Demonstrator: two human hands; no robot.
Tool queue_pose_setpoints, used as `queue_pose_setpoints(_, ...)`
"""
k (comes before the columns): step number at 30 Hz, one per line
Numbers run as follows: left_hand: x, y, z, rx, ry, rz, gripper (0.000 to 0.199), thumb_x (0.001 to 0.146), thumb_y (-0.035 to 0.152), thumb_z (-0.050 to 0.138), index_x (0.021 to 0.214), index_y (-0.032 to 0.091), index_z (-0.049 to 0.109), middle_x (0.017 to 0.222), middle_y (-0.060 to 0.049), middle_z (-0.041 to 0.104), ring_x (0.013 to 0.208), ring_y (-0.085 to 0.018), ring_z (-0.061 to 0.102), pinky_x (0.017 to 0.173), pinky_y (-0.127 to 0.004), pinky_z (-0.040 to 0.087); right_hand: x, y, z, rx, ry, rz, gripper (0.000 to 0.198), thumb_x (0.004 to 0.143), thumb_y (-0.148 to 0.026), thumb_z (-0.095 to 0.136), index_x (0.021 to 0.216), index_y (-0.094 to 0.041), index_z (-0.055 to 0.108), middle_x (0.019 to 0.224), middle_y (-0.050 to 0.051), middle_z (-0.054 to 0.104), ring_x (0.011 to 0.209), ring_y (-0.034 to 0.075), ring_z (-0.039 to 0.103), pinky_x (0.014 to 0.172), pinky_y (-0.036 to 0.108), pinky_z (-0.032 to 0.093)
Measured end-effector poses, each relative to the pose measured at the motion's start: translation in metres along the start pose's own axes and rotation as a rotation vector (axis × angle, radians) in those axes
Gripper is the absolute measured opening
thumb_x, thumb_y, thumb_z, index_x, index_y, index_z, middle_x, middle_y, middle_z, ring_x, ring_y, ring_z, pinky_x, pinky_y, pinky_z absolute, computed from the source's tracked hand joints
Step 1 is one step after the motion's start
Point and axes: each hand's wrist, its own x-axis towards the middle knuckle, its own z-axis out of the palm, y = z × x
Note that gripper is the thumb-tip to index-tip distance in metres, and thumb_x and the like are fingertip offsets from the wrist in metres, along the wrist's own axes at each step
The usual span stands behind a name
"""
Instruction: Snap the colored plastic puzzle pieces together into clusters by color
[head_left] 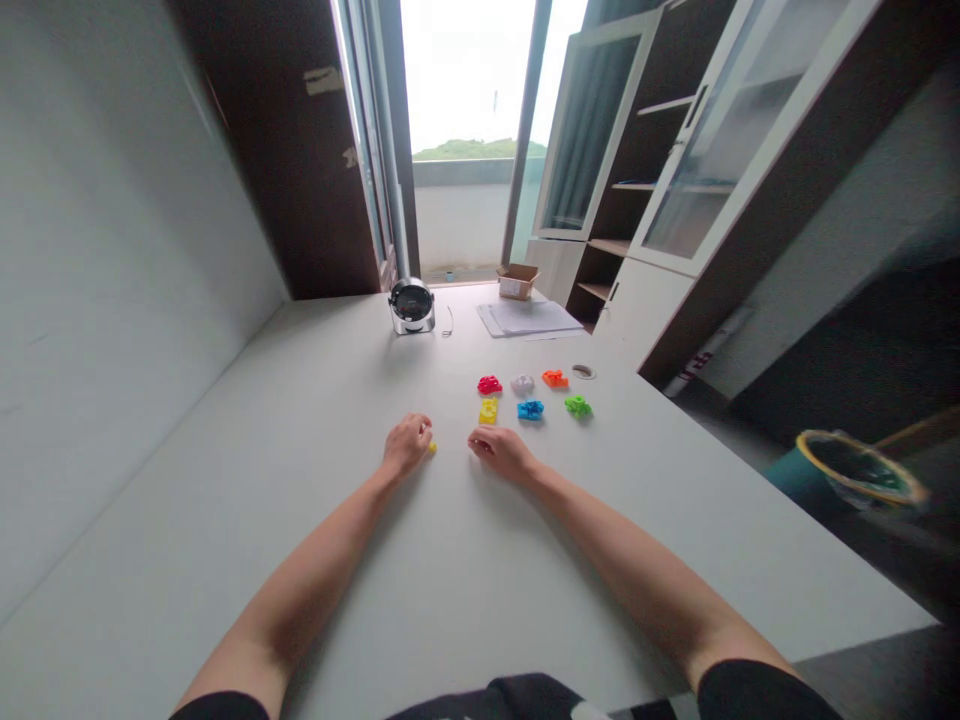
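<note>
My left hand [408,443] rests on the white table with its fingers curled. A small yellow piece [433,447] peeks out at its fingertips, apparently pinched there; most of it is hidden. To the right, my right hand [501,450] lies low over the table, fingers bent and closed; whatever they hold, if anything, is hidden. Just beyond it sits a yellow plastic cluster [488,410]. Behind that is a red cluster [490,385], with a pale lilac one [523,384] and an orange one [555,379] alongside. A blue cluster [530,410] and a green one [578,406] lie farther right.
A roll of tape [583,371] lies behind the green cluster. Farther back are white papers [531,317], an open cardboard box [517,281] and a round black-and-silver device [412,304]. Beyond the table's right edge stands a bin [806,480]. A wall borders the left side.
</note>
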Motion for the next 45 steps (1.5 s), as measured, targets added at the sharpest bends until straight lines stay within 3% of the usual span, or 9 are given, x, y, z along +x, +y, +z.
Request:
queue_pose_setpoints(5, 0.001, 0.002, -0.001, -0.164, 0.008, -0.033, 0.022, 0.093, 0.029, 0.048, 0.100, 0.021, 0.067, 0.089, -0.004, 0.071, 0.077, -0.016, 0.063, 0.074, -0.027, 0.044, 0.000, 0.002, 0.002, 0.009, 0.004, -0.011, 0.014, 0.092, -0.017, 0.054, 0.082, -0.018, 0.064, 0.080, 0.003, 0.066, 0.069, 0.012, 0.056, 0.067, 0.022, 0.040)
queue_pose_setpoints(10, 0.003, -0.001, -0.001, -0.330, -0.067, -0.028, 0.028, 0.081, 0.010, 0.049, 0.100, 0.019, 0.068, 0.079, -0.002, 0.070, 0.067, -0.013, 0.061, 0.068, -0.024, 0.044, 0.000, 0.000, 0.000, 0.004, 0.012, -0.008, 0.014, 0.091, -0.016, 0.054, 0.082, -0.018, 0.064, 0.079, 0.002, 0.066, 0.067, 0.011, 0.054, 0.066, 0.021, 0.038)
queue_pose_setpoints(18, -0.003, 0.005, -0.002, -0.217, -0.190, 0.241, 0.039, 0.074, 0.009, 0.057, 0.108, 0.023, 0.070, 0.095, -0.001, 0.067, 0.071, -0.012, 0.057, 0.070, -0.022, 0.046, 0.000, -0.003, 0.000, 0.003, -0.003, 0.040, 0.012, 0.090, -0.015, 0.057, 0.087, -0.018, 0.068, 0.078, 0.001, 0.064, 0.064, 0.010, 0.052, 0.064, 0.021, 0.038)
queue_pose_setpoints(24, -0.003, 0.008, -0.004, -0.174, -0.184, 0.247, 0.032, 0.079, 0.015, 0.061, 0.107, 0.024, 0.071, 0.100, -0.002, 0.067, 0.072, -0.012, 0.059, 0.072, -0.023, 0.047, 0.001, -0.003, 0.002, 0.017, -0.023, 0.099, 0.011, 0.090, -0.020, 0.062, 0.099, -0.021, 0.068, 0.080, 0.000, 0.065, 0.066, 0.011, 0.054, 0.065, 0.022, 0.040)
queue_pose_setpoints(30, -0.002, 0.007, -0.002, -0.197, -0.185, 0.237, 0.018, 0.086, 0.025, 0.059, 0.097, 0.022, 0.074, 0.085, 0.000, 0.067, 0.069, -0.012, 0.057, 0.068, -0.022, 0.044, 0.000, -0.010, 0.005, 0.035, -0.031, 0.138, 0.037, 0.085, -0.021, 0.069, 0.121, -0.023, 0.060, 0.086, 0.000, 0.066, 0.068, 0.011, 0.056, 0.067, 0.022, 0.042)
queue_pose_setpoints(34, -0.004, 0.011, -0.002, -0.182, -0.199, 0.272, 0.017, 0.088, 0.029, 0.059, 0.092, 0.021, 0.074, 0.084, -0.001, 0.067, 0.071, -0.012, 0.057, 0.069, -0.023, 0.043, 0.001, -0.015, 0.005, 0.000, -0.048, 0.114, 0.031, 0.084, -0.020, 0.070, 0.114, -0.023, 0.062, 0.088, 0.000, 0.066, 0.071, 0.012, 0.057, 0.069, 0.022, 0.042)
queue_pose_setpoints(40, -0.008, 0.023, -0.002, -0.171, -0.238, 0.320, 0.021, 0.090, 0.033, 0.057, 0.085, 0.020, 0.073, 0.084, -0.003, 0.067, 0.071, -0.013, 0.057, 0.070, -0.024, 0.043, 0.002, -0.013, 0.005, -0.049, -0.046, 0.030, 0.006, 0.087, -0.023, 0.067, 0.093, -0.020, 0.064, 0.086, 0.002, 0.065, 0.077, 0.013, 0.058, 0.071, 0.023, 0.042)
queue_pose_setpoints(45, -0.009, 0.026, -0.006, -0.215, -0.250, 0.332, 0.021, 0.090, 0.033, 0.057, 0.085, 0.020, 0.073, 0.082, -0.003, 0.067, 0.073, -0.014, 0.058, 0.070, -0.024, 0.044, 0.001, -0.011, 0.004, -0.048, -0.040, 0.010, 0.005, 0.089, -0.024, 0.066, 0.091, -0.020, 0.063, 0.084, 0.001, 0.064, 0.074, 0.013, 0.056, 0.068, 0.022, 0.041)
